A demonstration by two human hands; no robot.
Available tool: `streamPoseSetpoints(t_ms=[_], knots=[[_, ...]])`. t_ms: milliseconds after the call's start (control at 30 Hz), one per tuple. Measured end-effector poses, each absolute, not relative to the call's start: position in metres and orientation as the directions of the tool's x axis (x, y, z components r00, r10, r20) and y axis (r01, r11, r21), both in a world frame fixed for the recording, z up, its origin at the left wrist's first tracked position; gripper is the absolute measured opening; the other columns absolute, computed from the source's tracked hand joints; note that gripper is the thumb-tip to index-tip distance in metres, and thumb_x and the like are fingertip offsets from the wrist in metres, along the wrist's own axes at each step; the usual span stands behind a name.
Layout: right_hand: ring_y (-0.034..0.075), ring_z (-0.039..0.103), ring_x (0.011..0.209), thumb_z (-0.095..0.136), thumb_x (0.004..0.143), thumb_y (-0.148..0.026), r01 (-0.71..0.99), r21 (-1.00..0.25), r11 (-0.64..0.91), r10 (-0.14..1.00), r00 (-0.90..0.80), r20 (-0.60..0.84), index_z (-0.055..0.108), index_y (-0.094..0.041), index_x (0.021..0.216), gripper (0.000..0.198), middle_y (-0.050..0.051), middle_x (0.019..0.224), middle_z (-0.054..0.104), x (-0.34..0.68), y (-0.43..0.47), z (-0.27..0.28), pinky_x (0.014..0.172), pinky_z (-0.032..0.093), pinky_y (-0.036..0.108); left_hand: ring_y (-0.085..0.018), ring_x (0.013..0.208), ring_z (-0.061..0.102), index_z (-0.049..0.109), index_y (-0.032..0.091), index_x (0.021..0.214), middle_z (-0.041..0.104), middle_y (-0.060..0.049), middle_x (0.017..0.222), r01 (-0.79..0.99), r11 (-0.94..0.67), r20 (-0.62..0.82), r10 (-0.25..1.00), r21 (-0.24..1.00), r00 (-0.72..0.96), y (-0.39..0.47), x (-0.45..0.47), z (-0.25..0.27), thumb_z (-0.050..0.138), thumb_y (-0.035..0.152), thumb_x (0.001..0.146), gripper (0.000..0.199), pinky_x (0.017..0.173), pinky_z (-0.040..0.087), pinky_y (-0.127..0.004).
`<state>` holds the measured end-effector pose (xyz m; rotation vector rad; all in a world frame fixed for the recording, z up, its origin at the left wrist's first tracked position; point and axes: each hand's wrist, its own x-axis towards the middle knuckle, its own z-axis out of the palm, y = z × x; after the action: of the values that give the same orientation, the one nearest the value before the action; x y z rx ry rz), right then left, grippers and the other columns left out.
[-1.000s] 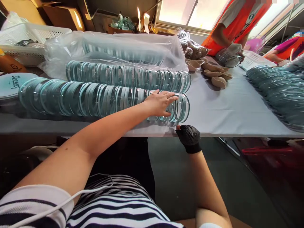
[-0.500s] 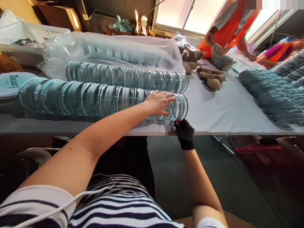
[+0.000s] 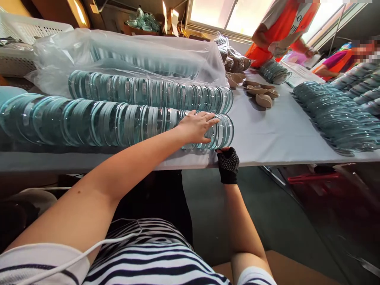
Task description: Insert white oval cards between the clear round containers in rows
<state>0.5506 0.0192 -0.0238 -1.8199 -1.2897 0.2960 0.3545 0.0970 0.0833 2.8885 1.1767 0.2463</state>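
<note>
A worker's black-gloved right hand [image 3: 228, 163] is closing in on the right-hand end of the nearest row of clear round lids [image 3: 133, 122], its fingertips now reaching the row's lower edge after sitting slightly apart a second earlier. Across the table, a co-worker's pale-gloved hand [image 3: 276, 48] is rising from a short stack of lids [image 3: 274, 72] that both hands were holding moments before. The view is shifting as well, with a pale blue disc [image 3: 11, 92] slipping partly out at left, its lettering now hidden.

Open tabletop [image 3: 267, 136] separates the front glass row [image 3: 118, 122] from right-hand stacks [image 3: 335, 114]; beige pieces [image 3: 263, 101] block behind.
</note>
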Motion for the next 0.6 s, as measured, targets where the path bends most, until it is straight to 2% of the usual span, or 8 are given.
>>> streamPoseSetpoints(t_ms=[100, 200, 367, 500, 600], knots=[[0.023, 0.061, 0.078, 0.051, 0.073, -0.051, 0.644, -0.760, -0.087, 0.847, 0.450, 0.283, 0.053, -0.022, 0.081, 0.031, 0.008, 0.081, 0.068, 0.546, 0.015, -0.021, 0.073, 0.045, 0.034, -0.033, 0.144, 0.028, 0.026, 0.028, 0.156, 0.029, -0.005, 0.162, 0.690, -0.720, 0.153, 0.692, 0.075, 0.705, 0.098, 0.355, 0.082, 0.056, 0.057, 0.084, 0.083, 0.117, 0.020, -0.052], [0.023, 0.060, 0.077, 0.050, 0.077, -0.056, 0.660, -0.737, -0.150, 0.843, 0.475, 0.254, 0.055, -0.022, 0.085, 0.035, 0.008, 0.082, 0.068, 0.541, 0.012, -0.018, 0.072, 0.043, 0.034, -0.033, 0.143, 0.030, 0.027, 0.028, 0.156, 0.030, -0.006, 0.161, 0.687, -0.723, 0.165, 0.689, 0.079, 0.706, 0.098, 0.355, 0.080, 0.055, 0.057, 0.085, 0.082, 0.117, 0.021, -0.052], [0.023, 0.061, 0.080, 0.056, 0.070, -0.047, 0.575, -0.807, -0.136, 0.810, 0.534, 0.243, 0.055, -0.021, 0.084, 0.030, 0.008, 0.084, 0.068, 0.538, 0.017, -0.023, 0.076, 0.045, 0.035, -0.034, 0.143, 0.030, 0.026, 0.028, 0.156, 0.030, -0.006, 0.161, 0.683, -0.726, 0.161, 0.685, 0.077, 0.710, 0.098, 0.355, 0.081, 0.055, 0.057, 0.085, 0.082, 0.117, 0.021, -0.053], [0.023, 0.063, 0.083, 0.054, 0.072, -0.045, 0.553, -0.829, -0.079, 0.799, 0.533, 0.279, 0.058, -0.020, 0.086, 0.029, 0.008, 0.085, 0.070, 0.541, 0.017, -0.029, 0.079, 0.047, 0.036, -0.033, 0.143, 0.030, 0.026, 0.029, 0.156, 0.031, -0.006, 0.161, 0.691, -0.718, 0.162, 0.693, 0.078, 0.702, 0.096, 0.355, 0.082, 0.056, 0.058, 0.084, 0.083, 0.118, 0.020, -0.052], [0.023, 0.064, 0.084, 0.051, 0.074, -0.043, 0.573, -0.813, -0.102, 0.800, 0.533, 0.274, 0.060, -0.020, 0.085, 0.027, 0.009, 0.086, 0.071, 0.540, 0.016, -0.031, 0.079, 0.048, 0.037, -0.033, 0.143, 0.029, 0.026, 0.030, 0.156, 0.030, -0.004, 0.161, 0.694, -0.715, 0.162, 0.698, 0.087, 0.698, 0.097, 0.354, 0.081, 0.057, 0.058, 0.084, 0.084, 0.119, 0.020, -0.051]])
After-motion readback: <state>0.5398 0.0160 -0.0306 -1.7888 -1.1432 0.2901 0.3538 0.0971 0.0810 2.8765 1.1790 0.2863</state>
